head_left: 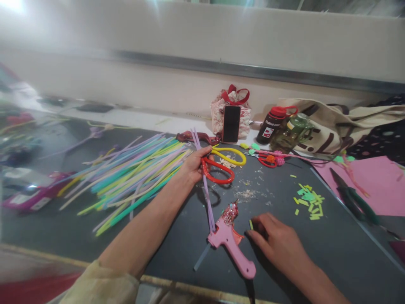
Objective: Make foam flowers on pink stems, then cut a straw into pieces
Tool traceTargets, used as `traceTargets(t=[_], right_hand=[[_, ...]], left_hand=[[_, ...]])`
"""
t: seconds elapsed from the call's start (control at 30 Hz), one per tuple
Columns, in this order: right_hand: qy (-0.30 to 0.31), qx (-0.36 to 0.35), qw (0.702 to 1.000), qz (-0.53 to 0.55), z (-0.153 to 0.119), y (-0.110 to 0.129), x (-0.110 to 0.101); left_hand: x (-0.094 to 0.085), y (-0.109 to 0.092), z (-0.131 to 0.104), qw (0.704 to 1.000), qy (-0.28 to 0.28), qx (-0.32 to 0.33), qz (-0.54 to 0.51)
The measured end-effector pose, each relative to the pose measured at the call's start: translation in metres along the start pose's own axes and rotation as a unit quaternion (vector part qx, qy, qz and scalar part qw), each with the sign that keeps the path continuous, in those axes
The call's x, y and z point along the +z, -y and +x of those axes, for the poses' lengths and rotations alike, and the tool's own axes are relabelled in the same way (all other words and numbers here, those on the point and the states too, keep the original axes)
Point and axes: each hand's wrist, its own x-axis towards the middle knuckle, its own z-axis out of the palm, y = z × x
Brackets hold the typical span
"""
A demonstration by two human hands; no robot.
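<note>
My left hand (195, 164) is closed around a pair of scissors (221, 179) with one red and one yellow handle loop; its blades are hidden behind my fingers. The same hand grips a few lilac pipe cleaners (206, 198), which stick out above it and hang down to the glue gun. My right hand (275, 238) pinches a short yellow-green piece (251, 224) between thumb and forefinger, low over the dark mat. Between my hands lies a pink glue gun (230, 247), its nozzle crusted, with a glue stick (201, 257) out of its back.
Many coloured pipe cleaners (133, 177) spread across the left. Cut green bits (311, 200) lie at right, near pliers (354, 196) and pink paper (379, 181). A phone (231, 124), a black bottle (268, 126), a green bottle (289, 133) and a tote bag (332, 122) line the back.
</note>
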Motion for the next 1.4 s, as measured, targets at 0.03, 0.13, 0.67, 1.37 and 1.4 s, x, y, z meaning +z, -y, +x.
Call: traceTargets(t=[0.03,0.13,0.67,1.37,1.4], right_hand=[[-0.003,-0.004,0.999,-0.034,0.003,-0.002,0.002],[-0.01,-0.012,0.992,-0.125,0.009,-0.008,0.005],[-0.018,-0.06,0.997,-0.04,-0.012,0.035,-0.016],[-0.06,-0.1,0.988,-0.097,-0.011,0.007,-0.038],[-0.05,-0.118,0.987,-0.095,0.003,0.014,-0.041]], left_hand=[[0.0,0.0,0.0,1.0,-0.003,0.0,0.002],[0.001,0.0,-0.001,1.0,-0.007,0.0,0.007],[-0.001,-0.002,-0.002,0.999,-0.023,0.019,0.013],[-0.004,0.001,0.002,1.0,-0.006,0.011,0.001],[-0.004,0.001,0.002,1.0,-0.008,0.01,0.002]])
